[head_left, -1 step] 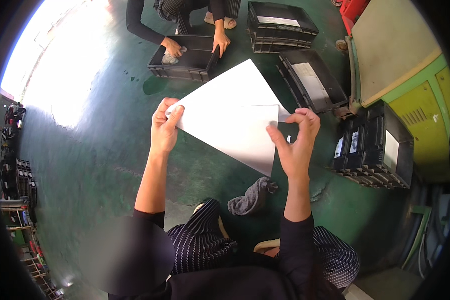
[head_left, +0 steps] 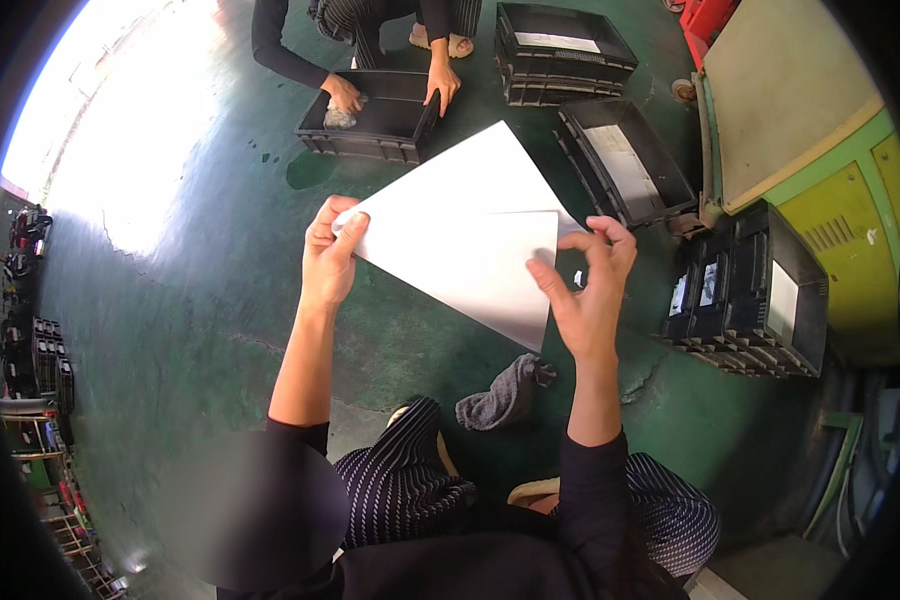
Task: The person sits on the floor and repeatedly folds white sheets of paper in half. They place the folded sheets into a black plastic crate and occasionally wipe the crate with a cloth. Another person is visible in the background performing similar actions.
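Note:
A sheet of white paper (head_left: 450,215), folded over so that a flap lies on top of a larger triangular part, is held up in front of me over the floor. My left hand (head_left: 332,250) pinches its left corner, thumb on top and fingers curled underneath. At the right edge, my right hand (head_left: 595,285) has its thumb against the flap and its bent fingers at the corner behind. Below the paper a crumpled grey cloth (head_left: 505,393) lies on the floor between my feet and the sheet.
Ahead, another person's hands (head_left: 343,95) hold a pale rag in a black crate (head_left: 365,146). Black crates (head_left: 567,68) are stacked at the back. Another crate (head_left: 625,165) and a crate stack (head_left: 745,290) stand right, beside a green-yellow cabinet (head_left: 830,200). Racks with parts line the far left.
My right hand has shifted slightly left, its thumb further onto the flap and its fingers closer to the paper's edge. The paper's top corner has dipped a little; my left hand stays put.

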`<state>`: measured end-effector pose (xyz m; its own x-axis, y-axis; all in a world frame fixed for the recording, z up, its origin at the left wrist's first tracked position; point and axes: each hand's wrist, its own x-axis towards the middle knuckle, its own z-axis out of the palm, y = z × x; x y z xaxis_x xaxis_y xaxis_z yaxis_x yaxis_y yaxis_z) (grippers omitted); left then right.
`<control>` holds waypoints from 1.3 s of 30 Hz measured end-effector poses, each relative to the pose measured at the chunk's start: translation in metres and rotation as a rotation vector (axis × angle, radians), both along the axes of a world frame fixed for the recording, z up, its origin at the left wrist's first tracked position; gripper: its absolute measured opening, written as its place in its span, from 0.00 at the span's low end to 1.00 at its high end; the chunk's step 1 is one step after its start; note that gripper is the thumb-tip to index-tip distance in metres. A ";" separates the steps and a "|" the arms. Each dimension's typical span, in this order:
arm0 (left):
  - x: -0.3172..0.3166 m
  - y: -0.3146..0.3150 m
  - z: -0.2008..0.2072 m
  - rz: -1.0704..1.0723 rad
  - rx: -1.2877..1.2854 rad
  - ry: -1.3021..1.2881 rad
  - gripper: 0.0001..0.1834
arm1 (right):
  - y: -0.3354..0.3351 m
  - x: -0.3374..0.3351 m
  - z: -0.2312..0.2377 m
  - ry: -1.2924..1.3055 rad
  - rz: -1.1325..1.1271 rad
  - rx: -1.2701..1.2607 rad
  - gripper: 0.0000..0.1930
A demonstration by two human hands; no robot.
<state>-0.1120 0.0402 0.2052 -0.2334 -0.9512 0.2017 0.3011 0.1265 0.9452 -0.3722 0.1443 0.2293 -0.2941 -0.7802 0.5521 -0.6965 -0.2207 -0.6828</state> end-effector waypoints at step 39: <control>-0.058 0.023 0.082 -0.338 -0.627 -0.910 0.07 | -0.025 0.022 0.033 -0.430 0.255 0.091 0.09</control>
<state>-0.1699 0.0627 0.2872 -0.7586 -0.6047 0.2426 -0.3513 0.6932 0.6294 -0.3499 0.1197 0.2627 -0.2736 -0.8961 0.3495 -0.2800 -0.2734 -0.9203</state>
